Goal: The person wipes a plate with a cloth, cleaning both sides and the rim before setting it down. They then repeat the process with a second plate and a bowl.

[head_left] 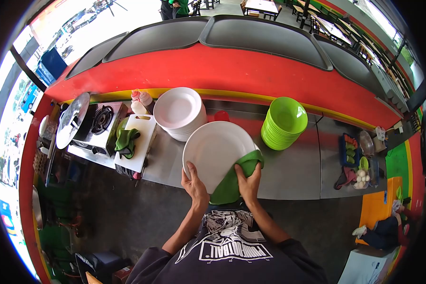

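Note:
A round white plate is held up in front of me, over the near edge of the steel counter. My left hand grips its lower left rim, thumb on the face and the other fingers partly hidden. At the lower right rim, my right hand is closed on a green cloth, which is folded over the plate's edge. Behind the plate to the left stands a tall stack of white plates. To the right is a stack of lime green bowls.
A gas stove, a white cutting board with a dark green cloth, and squeeze bottles stand left. Black trays line the red ledge. A blue crate and eggs sit far right, near a seated person.

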`<state>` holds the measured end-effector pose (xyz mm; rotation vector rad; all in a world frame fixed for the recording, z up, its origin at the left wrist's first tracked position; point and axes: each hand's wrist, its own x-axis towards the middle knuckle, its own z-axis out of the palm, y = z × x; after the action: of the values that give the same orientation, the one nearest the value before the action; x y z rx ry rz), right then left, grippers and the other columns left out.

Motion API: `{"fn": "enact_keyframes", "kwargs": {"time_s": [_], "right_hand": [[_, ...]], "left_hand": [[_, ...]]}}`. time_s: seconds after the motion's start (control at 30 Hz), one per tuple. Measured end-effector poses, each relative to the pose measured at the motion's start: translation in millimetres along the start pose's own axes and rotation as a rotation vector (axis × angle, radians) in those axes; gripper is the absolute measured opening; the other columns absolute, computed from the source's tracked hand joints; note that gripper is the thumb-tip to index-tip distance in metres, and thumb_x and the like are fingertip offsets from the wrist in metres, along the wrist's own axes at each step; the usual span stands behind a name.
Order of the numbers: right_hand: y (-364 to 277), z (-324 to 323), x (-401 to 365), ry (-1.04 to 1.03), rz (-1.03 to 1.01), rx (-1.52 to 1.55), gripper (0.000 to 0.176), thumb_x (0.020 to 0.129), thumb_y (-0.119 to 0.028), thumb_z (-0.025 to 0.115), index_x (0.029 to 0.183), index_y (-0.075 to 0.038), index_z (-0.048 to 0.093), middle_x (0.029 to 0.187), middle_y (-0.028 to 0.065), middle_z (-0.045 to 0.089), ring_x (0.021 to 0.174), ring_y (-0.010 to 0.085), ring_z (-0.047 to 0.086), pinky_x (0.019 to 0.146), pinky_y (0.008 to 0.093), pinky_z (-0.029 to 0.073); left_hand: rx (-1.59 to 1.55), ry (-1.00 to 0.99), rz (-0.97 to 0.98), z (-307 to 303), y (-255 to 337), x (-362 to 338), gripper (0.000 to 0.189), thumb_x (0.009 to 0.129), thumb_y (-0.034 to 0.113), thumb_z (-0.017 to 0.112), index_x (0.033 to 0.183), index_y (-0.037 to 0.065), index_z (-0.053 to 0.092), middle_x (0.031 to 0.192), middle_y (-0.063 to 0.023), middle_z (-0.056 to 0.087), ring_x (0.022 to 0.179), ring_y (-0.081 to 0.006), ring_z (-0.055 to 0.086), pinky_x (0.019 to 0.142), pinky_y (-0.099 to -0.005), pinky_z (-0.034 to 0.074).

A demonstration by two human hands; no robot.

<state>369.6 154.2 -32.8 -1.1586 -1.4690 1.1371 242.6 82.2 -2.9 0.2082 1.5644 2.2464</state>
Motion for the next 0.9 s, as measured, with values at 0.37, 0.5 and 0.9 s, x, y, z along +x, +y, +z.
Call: {"fn": "enact_keyframes", "kwargs": {"time_s": [0.37,0.5,0.9], "right_hand": [[-27,54,-42,-0.100,-0.294,-0.924,0.059,0.100,-0.020,0.051,0.147,0.010,0.031,0.152,0.0339,0.026,0.144,0.0559,0.016,0.112,0.0678,0.022],[-39,70,-65,-0.396,-0.293,-0.969,0.060,0.101,-0.023,0.046,0.149,0.008,0.029,0.158,0.0307,0.022,0.148,0.0509,0.014,0.115,0.0656,0.018],[-33,86,-2,-0.275,-0.529,-0.964,0.072,0.098,-0.039,0.053,0.151,0.005,0.031,0.159,0.0235,0.027,0.148,0.0432,0.022,0.118,0.0549,0.023]], "left_hand": [[0.031,-0.097,-0.099,-34,16,51,0.039,0.104,0.037,0.056,0.114,-0.001,0.061,0.093,-0.0042,0.066,0.084,-0.0099,0.059,0.072,-0.0272,0.049],[0.162,-0.238,-0.076,-44,22,59,0.038,0.104,0.036,0.056,0.107,-0.001,0.063,0.084,0.0005,0.060,0.078,-0.0063,0.050,0.068,-0.0246,0.044],[0.187,-0.350,-0.228,-62,16,60,0.043,0.104,0.037,0.056,0.107,-0.004,0.068,0.081,0.0037,0.059,0.073,-0.0047,0.046,0.063,-0.0224,0.040]]}}
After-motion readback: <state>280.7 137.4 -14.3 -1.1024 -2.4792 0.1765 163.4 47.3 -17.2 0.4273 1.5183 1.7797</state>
